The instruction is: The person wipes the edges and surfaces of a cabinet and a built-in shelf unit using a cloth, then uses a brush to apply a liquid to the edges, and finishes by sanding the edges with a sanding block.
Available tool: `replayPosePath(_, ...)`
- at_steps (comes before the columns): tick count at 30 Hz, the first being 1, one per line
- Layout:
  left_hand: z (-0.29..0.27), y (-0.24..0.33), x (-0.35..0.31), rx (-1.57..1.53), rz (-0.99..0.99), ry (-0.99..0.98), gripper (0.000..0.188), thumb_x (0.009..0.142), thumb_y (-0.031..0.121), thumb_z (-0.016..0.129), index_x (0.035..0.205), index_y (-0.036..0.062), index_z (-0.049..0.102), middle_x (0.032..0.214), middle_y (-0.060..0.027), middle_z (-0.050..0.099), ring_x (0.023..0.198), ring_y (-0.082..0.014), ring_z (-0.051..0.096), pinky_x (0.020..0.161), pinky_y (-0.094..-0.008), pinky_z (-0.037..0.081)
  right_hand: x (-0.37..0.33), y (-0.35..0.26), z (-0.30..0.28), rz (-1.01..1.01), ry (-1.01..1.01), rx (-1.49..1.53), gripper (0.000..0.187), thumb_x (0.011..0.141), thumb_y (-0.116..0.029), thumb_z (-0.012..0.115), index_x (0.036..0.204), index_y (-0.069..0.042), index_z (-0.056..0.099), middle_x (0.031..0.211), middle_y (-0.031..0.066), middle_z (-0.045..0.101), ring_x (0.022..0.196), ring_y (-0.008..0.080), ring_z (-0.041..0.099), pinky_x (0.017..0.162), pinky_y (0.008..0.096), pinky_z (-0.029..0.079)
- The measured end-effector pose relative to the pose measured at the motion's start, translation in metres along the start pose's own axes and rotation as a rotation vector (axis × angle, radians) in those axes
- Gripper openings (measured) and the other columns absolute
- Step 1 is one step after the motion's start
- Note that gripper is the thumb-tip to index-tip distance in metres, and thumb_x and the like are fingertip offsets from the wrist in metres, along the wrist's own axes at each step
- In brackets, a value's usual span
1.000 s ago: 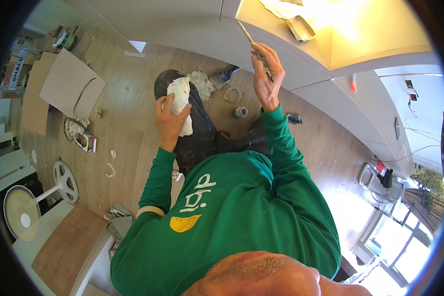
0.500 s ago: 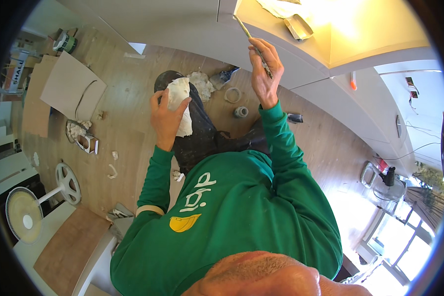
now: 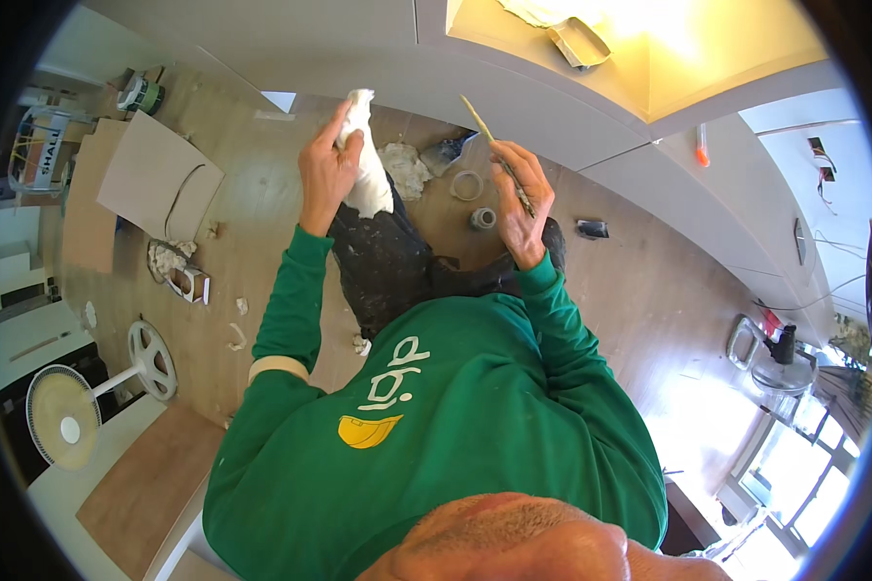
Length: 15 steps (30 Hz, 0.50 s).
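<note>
My left hand (image 3: 329,172) is closed on a crumpled white rag (image 3: 369,179), which hangs down over my dark trousers. To its right, my right hand (image 3: 524,205) pinches what looks like a slim paintbrush (image 3: 480,122). Its pale, yellowish end points up and left, with the darker end passing through my fingers. Above and to the right, a small tray-like container (image 3: 578,44) sits in the lit cabinet recess (image 3: 639,102), apart from both hands.
On the wooden floor ahead are a small jar (image 3: 482,219), a ring of tape (image 3: 467,185) and a crumpled white heap (image 3: 405,170). Cardboard sheets (image 3: 155,179) and a standing fan (image 3: 65,416) are on the left. A pale cabinet front (image 3: 572,145) runs along the far side.
My left hand has moved up with the rag, which now looks bunched narrower. My right hand has come down with the brush, away from the recess edge.
</note>
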<state>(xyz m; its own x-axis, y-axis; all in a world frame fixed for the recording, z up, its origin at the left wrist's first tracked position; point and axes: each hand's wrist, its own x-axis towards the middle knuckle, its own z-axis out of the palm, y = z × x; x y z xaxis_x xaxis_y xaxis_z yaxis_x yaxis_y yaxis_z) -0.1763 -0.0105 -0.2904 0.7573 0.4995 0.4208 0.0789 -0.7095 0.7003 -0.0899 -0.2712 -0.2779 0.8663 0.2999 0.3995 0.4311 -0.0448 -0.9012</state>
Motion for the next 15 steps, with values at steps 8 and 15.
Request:
replayPosePath(8,-0.002,0.015,0.008,-0.289,-0.171,0.074,0.040,0.092,0.011,0.061,0.132,0.0039,0.057,0.120,-0.0140,0.066,0.104,-0.0208,0.062,0.092,-0.0325,0.049,0.040,0.008,0.030,-0.193,0.084,-0.053,0.027,0.086,-0.001,0.063,0.113,-0.001,0.069,0.109,0.0169,0.067,0.091,0.0313,0.067,0.081,0.0359,0.053)
replayPosePath(15,-0.015,-0.018,-0.015,-0.430,-0.285,0.006,0.044,0.088,0.004,0.065,0.132,-0.0006,0.058,0.120,-0.0136,0.066,0.099,-0.0182,0.064,0.086,-0.0312,0.052,0.060,0.011,0.050,-0.211,0.118,-0.084,0.026,0.087,-0.004,0.063,0.112,-0.002,0.069,0.107,0.0161,0.068,0.089,0.0333,0.067,0.079,0.0383,0.054)
